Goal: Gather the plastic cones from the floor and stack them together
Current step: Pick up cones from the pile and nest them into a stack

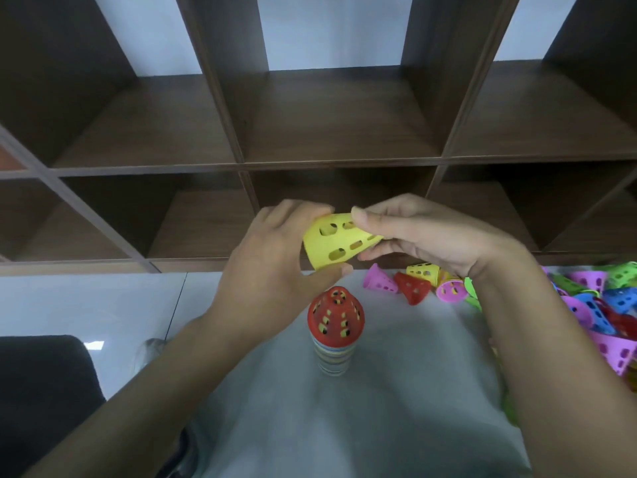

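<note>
You hold one yellow cone (336, 241) in both hands: your left hand (272, 270) curls its grip round the wide rim, your right hand (424, 236) pinches the narrow tip. Directly below the grip stands one stack (335, 331), topped by a red cone, with bare floor (86, 298) to its left. Just below your right wrist lie one pink, one red and one yellow loose cone; beyond them the pile (599, 305) is too jumbled to count, and the dark shelf unit (337, 119) stands close behind your hands.

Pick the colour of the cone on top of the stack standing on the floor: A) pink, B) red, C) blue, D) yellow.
B: the stack is capped by a red cone, while the yellow cone is held above it by the left hand and right hand.
</note>
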A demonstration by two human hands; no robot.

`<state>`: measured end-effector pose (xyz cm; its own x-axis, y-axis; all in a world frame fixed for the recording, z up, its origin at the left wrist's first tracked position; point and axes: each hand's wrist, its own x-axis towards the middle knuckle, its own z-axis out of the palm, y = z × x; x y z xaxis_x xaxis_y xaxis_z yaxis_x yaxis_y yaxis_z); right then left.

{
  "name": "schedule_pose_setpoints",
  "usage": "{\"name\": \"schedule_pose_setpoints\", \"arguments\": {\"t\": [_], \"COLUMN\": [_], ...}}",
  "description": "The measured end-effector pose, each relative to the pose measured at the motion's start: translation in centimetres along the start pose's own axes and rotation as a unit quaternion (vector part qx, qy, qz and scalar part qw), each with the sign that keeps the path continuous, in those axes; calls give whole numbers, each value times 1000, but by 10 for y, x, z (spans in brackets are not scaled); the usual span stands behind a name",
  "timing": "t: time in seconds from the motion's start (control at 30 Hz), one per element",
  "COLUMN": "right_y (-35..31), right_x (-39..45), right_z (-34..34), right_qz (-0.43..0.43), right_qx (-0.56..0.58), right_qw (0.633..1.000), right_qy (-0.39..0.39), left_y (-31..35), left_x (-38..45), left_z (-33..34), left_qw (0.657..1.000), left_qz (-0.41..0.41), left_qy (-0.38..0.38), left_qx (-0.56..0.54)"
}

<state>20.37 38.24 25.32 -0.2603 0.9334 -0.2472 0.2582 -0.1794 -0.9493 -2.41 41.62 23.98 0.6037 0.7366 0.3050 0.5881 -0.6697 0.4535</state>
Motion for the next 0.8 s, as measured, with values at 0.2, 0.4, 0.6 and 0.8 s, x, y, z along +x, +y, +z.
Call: {"name": "schedule_pose_setpoints", "arguments": {"t": [0.2, 0.4, 0.6, 0.8], "right_y": [28, 143, 238, 256], "right_x": [15, 43, 44, 34], "right_z": [-7, -17, -18, -4], "right_qz": [24, 176, 281, 223], "right_qx": [68, -18, -36, 12], "right_qw": [992, 932, 863, 893], "right_qy": [100, 317, 418, 391], "left_y": [6, 8, 0, -9], "left_x": [-13, -31, -46, -52], "left_z": [-8, 6, 28, 42], "left_qw": [982, 944, 951, 972], "left_qz": [-74, -134, -139, -119], "left_qy": [36, -40, -77, -92], "left_qx": [-169, -300, -266, -183]}}
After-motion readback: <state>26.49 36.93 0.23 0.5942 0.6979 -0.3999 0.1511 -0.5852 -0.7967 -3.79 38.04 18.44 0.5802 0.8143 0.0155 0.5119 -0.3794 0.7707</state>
